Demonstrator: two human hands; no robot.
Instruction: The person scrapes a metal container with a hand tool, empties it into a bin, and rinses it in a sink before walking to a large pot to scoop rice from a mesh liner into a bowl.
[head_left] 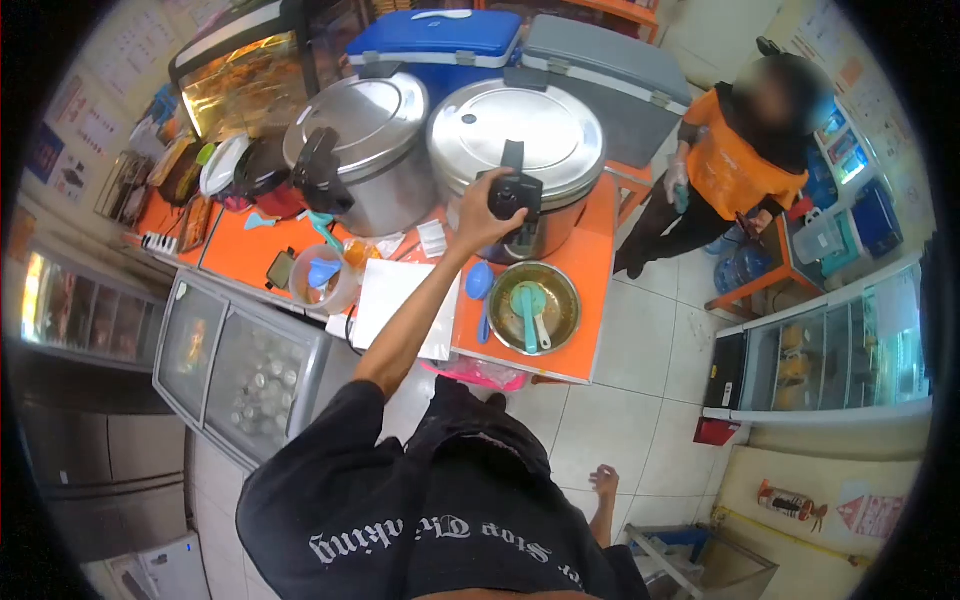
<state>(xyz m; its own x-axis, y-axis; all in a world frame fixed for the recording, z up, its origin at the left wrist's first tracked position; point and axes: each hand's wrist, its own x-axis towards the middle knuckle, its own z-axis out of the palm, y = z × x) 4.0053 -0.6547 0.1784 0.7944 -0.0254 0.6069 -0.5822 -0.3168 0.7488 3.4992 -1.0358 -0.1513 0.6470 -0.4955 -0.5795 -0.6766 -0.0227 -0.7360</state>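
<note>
My left hand (485,212) reaches forward over the orange table, its fingers closed round the black latch handle (518,196) on the front of a large steel rice warmer (520,140). That warmer's lid is down. A second steel warmer (370,150) with a black handle stands to its left. Below my left hand are a metal bowl (572,312) holding a green-handled scoop (529,315), and a blue scoop (480,280). A white board or sheet (400,310) lies under my forearm. My right hand (605,481) hangs low at my side, fingers loosely apart, with nothing visible in it.
Another person in an orange top (745,150) stands at the right. A blue cooler (435,40) and a grey cooler (605,60) stand behind the warmers. A glass-topped freezer (245,360) is at the left, and a display fridge (830,350) at the right.
</note>
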